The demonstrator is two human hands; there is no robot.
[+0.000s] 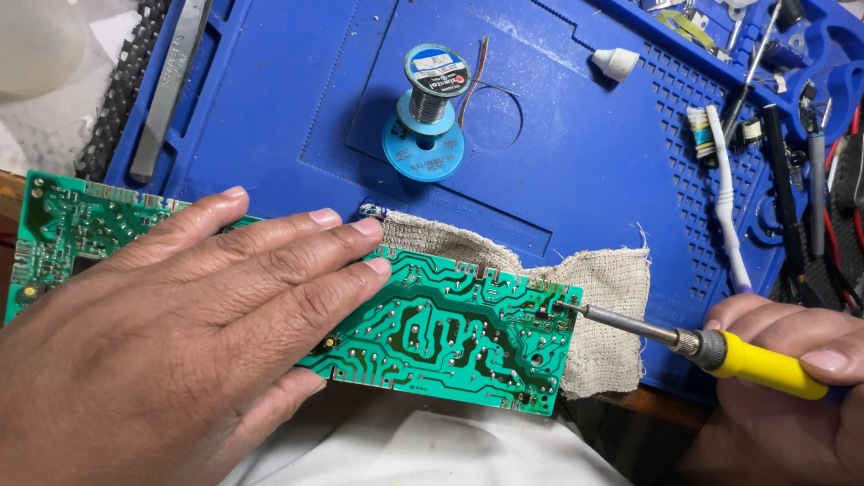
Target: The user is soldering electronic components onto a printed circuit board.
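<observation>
Fingers (pixel 297 247) of the left hand (pixel 171 333) lie flat and spread, pressing down on the board (pixel 441 328) without gripping it; the right hand (pixel 792 378), at 4 o'clock in view, is curled closed around the yellow handle of the iron (pixel 684 340). Largest is the blue mat (pixel 585 162), filling the upper view; on it, near the front edge, a cloth (pixel 612 279) lies under the board's right end. The board sits at centre, solder side up, its long axis running from 9 o'clock toward 4 o'clock, slightly tilted down to the right. The iron points toward 10 o'clock, tip on a joint near the board's right edge. A solder spool (pixel 430 99) stands at 12 o'clock, well apart. Risks, as I judge them: a lingering tip could lift a pad or bridge neighbouring joints; the cloth just beside the tip could scorch; the board's near edge overhangs the mat and might rock if the pressing hand eases.
</observation>
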